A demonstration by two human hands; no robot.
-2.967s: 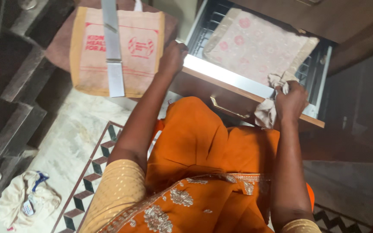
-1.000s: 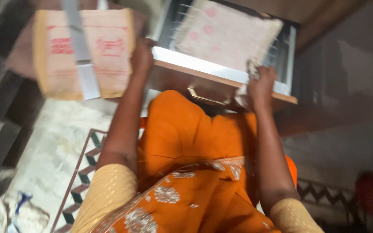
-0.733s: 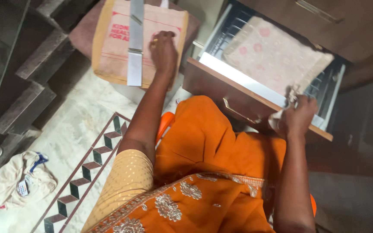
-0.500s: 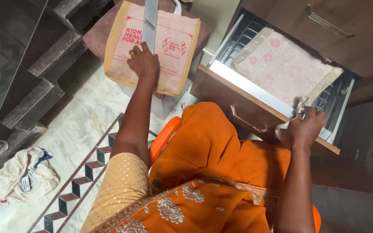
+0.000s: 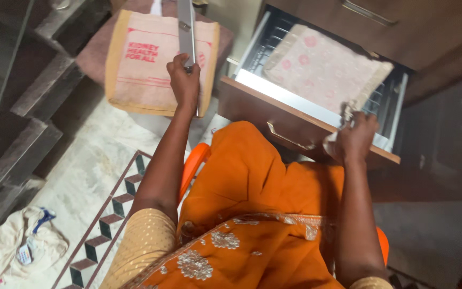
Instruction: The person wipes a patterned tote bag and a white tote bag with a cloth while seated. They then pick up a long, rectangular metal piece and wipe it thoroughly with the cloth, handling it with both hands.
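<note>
While you sit facing the open wooden drawer (image 5: 274, 109), its wire basket (image 5: 386, 99) holds a folded pink flowered cloth (image 5: 324, 67). Left of the drawer, a beige cloth bag (image 5: 145, 69) with red print lies flat on a brown stool (image 5: 94, 51). Across that bag runs a long flat metal strip (image 5: 186, 27); your left hand (image 5: 184, 80) has its fingers closed around the strip's near end. Your right hand (image 5: 355, 142), at the drawer's front edge, grips a small crumpled rag (image 5: 348, 109), fingers clenched.
</note>
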